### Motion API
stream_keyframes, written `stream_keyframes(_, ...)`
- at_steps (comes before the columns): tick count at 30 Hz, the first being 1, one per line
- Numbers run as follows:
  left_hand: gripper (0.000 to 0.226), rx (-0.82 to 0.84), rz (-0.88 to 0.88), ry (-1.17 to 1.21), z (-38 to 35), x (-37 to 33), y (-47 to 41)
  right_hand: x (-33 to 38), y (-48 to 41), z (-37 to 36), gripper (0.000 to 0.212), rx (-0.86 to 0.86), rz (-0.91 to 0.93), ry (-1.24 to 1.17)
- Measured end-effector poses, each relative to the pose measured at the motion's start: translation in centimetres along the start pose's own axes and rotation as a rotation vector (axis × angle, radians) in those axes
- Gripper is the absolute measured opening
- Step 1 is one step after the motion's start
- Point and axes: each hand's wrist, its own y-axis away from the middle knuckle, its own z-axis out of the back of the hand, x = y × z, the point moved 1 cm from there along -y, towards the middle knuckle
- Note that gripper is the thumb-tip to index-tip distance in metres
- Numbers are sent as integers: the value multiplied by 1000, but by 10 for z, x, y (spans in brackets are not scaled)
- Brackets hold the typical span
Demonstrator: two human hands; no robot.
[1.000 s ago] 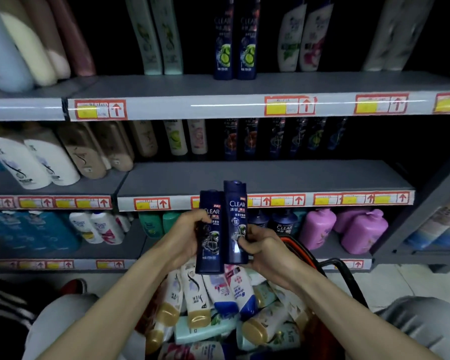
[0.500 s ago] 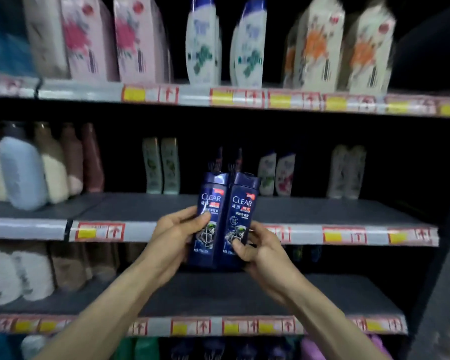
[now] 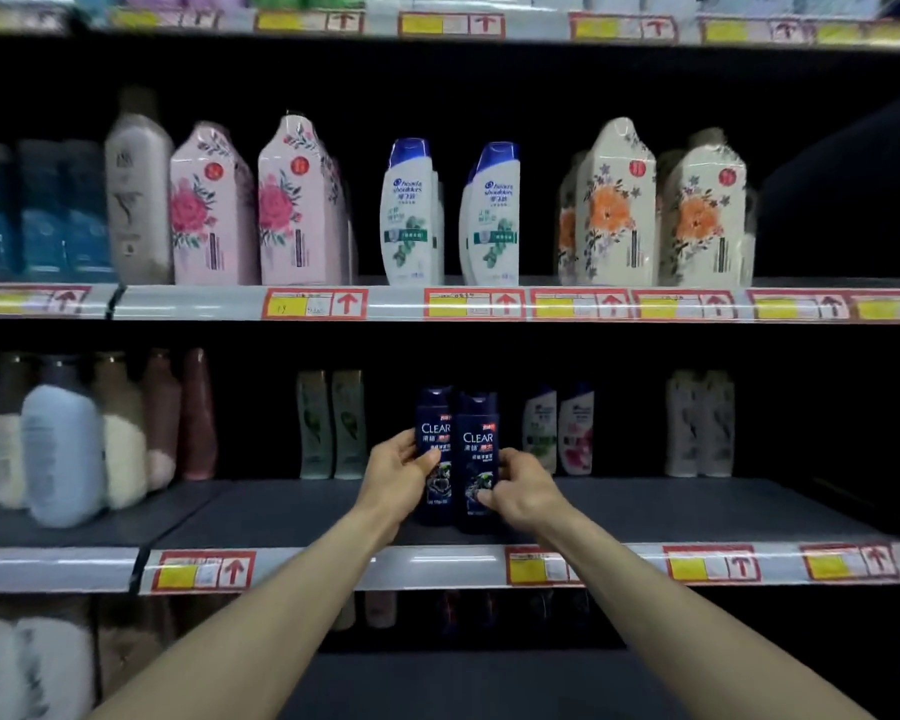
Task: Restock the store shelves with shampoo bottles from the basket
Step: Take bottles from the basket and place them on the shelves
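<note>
- Shampoo bottles (image 3: 476,433): two, dark blue, upright, side by side and touching, low over the middle shelf (image 3: 281,511) near its front edge, ahead of the gap between the pale green bottles (image 3: 331,423) and the white bottles (image 3: 559,433) at the back.
- Impossible to tell whether their bases rest on the shelf yet.
- Left hand (image 3: 401,475): gripping the bottle on its side, thumb across the label.
- Right hand (image 3: 520,491): gripping the other bottle low down, fingertips curled onto its front.
- Handling, by judgement: probably stiff glossy plastic, somewhat slippery, fairly weighty if full, hardly fragile; tall and narrow, so apt to tip when set down.
- Best hold: round the waist from the outer sides, squeezing the pair together, not by the caps.
- Basket out of view.
</note>
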Motion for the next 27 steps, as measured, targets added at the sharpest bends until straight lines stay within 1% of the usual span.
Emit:
stream_keyframes(4,26,10,8,-105,-3,15,-6,-5,-10,-3,25,-43,-3,87)
stream_keyframes(7,28,68,40,-167,1,16,-8,-8,-15,-1,29,-39,9,151)
stream_keyframes(8,33,94,60,-216,4,17,-8,-10,-16,-1,32,-31,3,154)
stream_keyframes(9,41,118,77,-293,8,18,-7,-12,-16,-1,35,-28,-8,162)
stream_keyframes(11,53,131,100,-528,16,24,-7,-16,-13,-3,37,-57,-17,204)
stream_keyframes(13,51,144,134,-700,20,32,-9,-19,-9,-7,38,-122,0,262)
stream_keyframes(17,43,156,230,-859,13,38,-15,-15,-1,-15,30,-192,9,408)
stream_keyframes(19,39,155,242,-919,7,40,-19,-12,-2,-16,26,-194,9,422)
stream_keyframes(21,41,157,258,-954,4,44,-24,-11,-5,-17,25,-187,13,428)
stream_keyframes(27,43,153,263,-1041,0,53,-35,-17,-18,-19,32,-198,4,418)
